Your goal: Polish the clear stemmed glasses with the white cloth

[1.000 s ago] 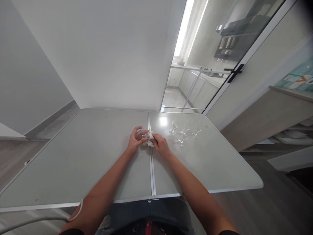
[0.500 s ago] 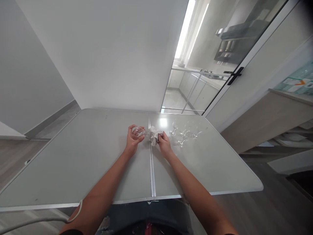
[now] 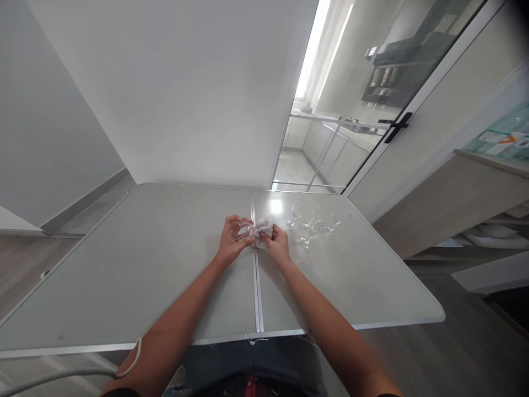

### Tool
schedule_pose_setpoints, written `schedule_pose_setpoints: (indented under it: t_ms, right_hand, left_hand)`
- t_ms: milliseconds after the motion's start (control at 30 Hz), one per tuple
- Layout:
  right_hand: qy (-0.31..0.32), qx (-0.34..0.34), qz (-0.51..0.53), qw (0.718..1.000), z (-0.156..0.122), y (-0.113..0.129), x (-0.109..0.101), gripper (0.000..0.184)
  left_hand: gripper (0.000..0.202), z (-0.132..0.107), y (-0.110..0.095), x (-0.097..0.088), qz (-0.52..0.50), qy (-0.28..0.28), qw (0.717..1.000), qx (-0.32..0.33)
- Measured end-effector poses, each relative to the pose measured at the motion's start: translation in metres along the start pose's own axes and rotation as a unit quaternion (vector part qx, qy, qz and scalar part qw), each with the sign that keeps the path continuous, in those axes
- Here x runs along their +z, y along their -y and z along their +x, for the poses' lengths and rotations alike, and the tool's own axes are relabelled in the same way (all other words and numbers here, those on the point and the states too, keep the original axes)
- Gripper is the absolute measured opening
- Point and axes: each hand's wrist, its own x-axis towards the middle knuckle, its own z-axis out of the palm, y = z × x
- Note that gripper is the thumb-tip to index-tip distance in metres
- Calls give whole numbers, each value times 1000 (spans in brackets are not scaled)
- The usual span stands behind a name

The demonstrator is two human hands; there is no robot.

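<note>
My left hand (image 3: 230, 241) is wrapped around the bowl of a clear wine glass (image 3: 241, 230), which lies tilted sideways with its rim toward the left. A crumpled white cloth (image 3: 263, 229) covers the glass's stem and foot end, so that part is hidden. My right hand (image 3: 278, 243) pinches the cloth against that end, thumb on top. Both hands are close together over the metal seam of the table. To the right of my right hand, several more clear stemmed glasses (image 3: 306, 241) stand grouped on the table.
The pale table (image 3: 157, 264) has a metal edge and a centre seam (image 3: 257, 298). A white wall (image 3: 198, 99) rises behind it, beside a glass door with a black handle (image 3: 398, 128). A wooden shelf (image 3: 450, 204) stands at the right. A cable (image 3: 82, 372) passes near my left forearm.
My left hand and the glass have shifted slightly right and toward me, and the glass's rim has turned more into view. The cloth now lies flatter around the stem end.
</note>
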Motion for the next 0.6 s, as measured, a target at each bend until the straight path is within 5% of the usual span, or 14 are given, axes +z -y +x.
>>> schedule_pose_setpoints:
  t_ms: [167,333,600]
  right_hand:
    - [56,4,34,998,2,-2,4,37]
    - [-5,34,-36,999,1,-1,-2,36]
    - [17,2,-24,1000,5,-2,-2,37]
  left_hand:
    - [64,0,-2,-2,0,-10,1000,-4]
    - [64,1,-1,-3,12,-2,1000,-14]
    - [62,1,0,-3,11,8,1000,-7]
